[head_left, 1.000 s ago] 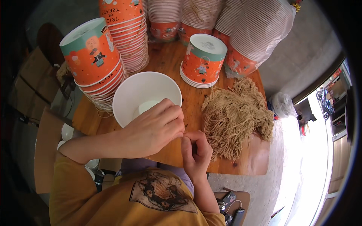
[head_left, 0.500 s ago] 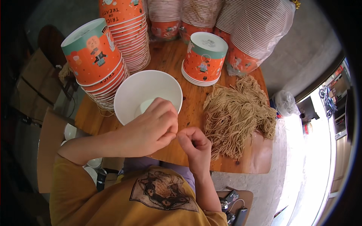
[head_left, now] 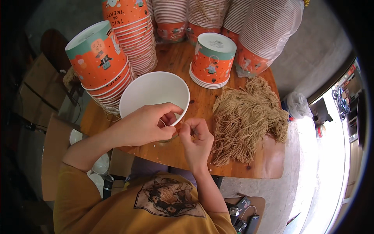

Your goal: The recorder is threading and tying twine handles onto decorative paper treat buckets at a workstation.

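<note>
A white-lined paper bucket [head_left: 154,87] stands on the wooden table in front of me, its mouth tilted toward me. My left hand [head_left: 146,124] is closed on the near right rim, with fingers over the edge and the thumb outside. Just right of that rim, my right hand [head_left: 198,139] pinches thumb and forefinger together on what looks like a thin tan cord, mostly hidden by the fingers. A loose heap of tan cords [head_left: 249,121] lies to the right of my right hand.
Upside-down orange buckets form a tall stack [head_left: 99,58] on the left and a short one [head_left: 212,62] behind the cords. Plastic-wrapped bucket stacks [head_left: 265,35] line the back. The wooden table [head_left: 265,163] ends near my body; phones [head_left: 251,224] lie on a stool below.
My left hand has opened from its pinch and moved onto the bucket's rim. My right hand has shifted slightly up toward the rim, still pinching.
</note>
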Available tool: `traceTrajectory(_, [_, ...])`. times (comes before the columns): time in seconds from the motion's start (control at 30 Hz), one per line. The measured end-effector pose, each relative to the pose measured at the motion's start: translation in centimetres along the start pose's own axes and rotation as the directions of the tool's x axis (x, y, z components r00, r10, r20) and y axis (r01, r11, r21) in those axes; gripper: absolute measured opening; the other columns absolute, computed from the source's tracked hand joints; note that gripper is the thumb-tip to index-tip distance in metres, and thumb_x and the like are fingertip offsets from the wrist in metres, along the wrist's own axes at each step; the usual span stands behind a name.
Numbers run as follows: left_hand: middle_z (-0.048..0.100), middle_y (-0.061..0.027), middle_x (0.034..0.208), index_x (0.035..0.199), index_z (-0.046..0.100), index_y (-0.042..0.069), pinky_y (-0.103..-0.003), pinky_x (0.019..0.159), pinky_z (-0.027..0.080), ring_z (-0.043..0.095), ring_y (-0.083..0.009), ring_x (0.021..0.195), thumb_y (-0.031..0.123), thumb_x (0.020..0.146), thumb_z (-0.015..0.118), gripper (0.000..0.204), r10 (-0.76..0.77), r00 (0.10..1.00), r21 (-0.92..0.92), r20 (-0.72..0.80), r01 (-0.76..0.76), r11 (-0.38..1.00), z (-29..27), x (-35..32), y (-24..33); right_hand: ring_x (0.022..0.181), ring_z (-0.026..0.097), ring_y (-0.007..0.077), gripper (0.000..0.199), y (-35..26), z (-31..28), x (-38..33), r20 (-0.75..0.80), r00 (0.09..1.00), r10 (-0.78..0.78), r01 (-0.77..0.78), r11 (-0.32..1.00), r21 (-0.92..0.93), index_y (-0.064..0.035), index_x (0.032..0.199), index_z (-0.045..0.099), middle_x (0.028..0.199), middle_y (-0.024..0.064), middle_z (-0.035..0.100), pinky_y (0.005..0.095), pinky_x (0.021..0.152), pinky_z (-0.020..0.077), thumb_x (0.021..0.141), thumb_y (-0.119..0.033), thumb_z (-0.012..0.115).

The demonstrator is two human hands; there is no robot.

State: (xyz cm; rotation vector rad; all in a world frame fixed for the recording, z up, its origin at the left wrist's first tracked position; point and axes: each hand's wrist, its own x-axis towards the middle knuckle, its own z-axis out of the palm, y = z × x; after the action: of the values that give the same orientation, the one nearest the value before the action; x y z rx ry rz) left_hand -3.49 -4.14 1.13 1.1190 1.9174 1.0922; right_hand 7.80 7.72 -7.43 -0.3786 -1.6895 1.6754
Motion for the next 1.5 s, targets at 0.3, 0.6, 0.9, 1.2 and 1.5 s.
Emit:
traceTrajectory(0.3, [0.062,-0.0086,0.095,0.122,0.051,-0.003,-0.028,0.077,0.051,0.06,-0.0131,0.085,0.009,0.086,0.062,0.04,-0.003,1.0,-0.035,0.018,0.004,0.999,-0.1,-0.2,-0.2,0.067,0.059,0.006,0.007,-0.3,0.4,-0.1,0.002,0.996,-0.087,0.087,0.995,-0.043,-0.0009,0.088,0.058,0.074,0.0016,0.063,0.0223,0.063,0.0506,0.088,-0.004,0.064])
traceTrajectory(0.6, [0.061,-0.0075,0.097,0.121,0.051,-0.003,-0.027,0.077,0.051,0.06,-0.012,0.087,0.007,0.087,0.061,0.037,0.001,1.0,-0.068,0.014,0.0,0.998,-0.2,-0.5,0.1,0.068,0.061,0.0063,0.006,0.2,0.7,-0.2,0.017,0.998,-0.053,0.052,0.998,0.027,-0.0012,0.09,0.058,0.076,0.0025,0.064,0.0226,0.063,0.0511,0.089,-0.004,0.064])
traceTrajectory(0.9, [0.061,-0.0067,0.096,0.124,0.05,-0.002,-0.026,0.076,0.05,0.058,-0.0107,0.085,0.007,0.089,0.059,0.037,0.011,0.999,-0.09,0.042,-0.007,0.996,-0.1,-0.7,-0.2,0.066,0.061,0.007,0.007,-0.1,0.8,-0.3,0.01,0.999,-0.045,0.045,0.999,-0.022,-0.0017,0.088,0.058,0.075,0.003,0.064,0.0228,0.061,0.0512,0.088,-0.004,0.065])
traceTrajectory(1.2, [0.064,-0.0066,0.089,0.107,0.058,-0.003,-0.027,0.069,0.048,0.059,-0.0111,0.08,0.015,0.096,0.052,0.022,-0.061,0.998,-0.123,0.011,0.062,0.991,0.7,0.2,-0.6,0.063,0.058,0.0079,0.008,-0.3,0.0,-0.6,0.006,0.996,-0.093,0.093,0.978,-0.185,-0.0015,0.088,0.057,0.073,0.0037,0.062,0.0237,0.061,0.0496,0.087,-0.004,0.065])
traceTrajectory(1.5, [0.064,-0.0132,0.084,0.097,0.052,-0.001,-0.035,0.067,0.049,0.064,-0.023,0.077,0.017,0.096,0.048,0.018,-0.066,0.997,0.26,0.028,0.057,0.964,0.9,1.9,0.4,0.058,0.056,0.0125,0.011,0.2,-1.0,-0.8,0.041,0.998,-0.057,0.066,0.962,-0.265,-0.0026,0.089,0.055,0.07,0.0063,0.06,0.026,0.059,0.048,0.087,-0.005,0.065])
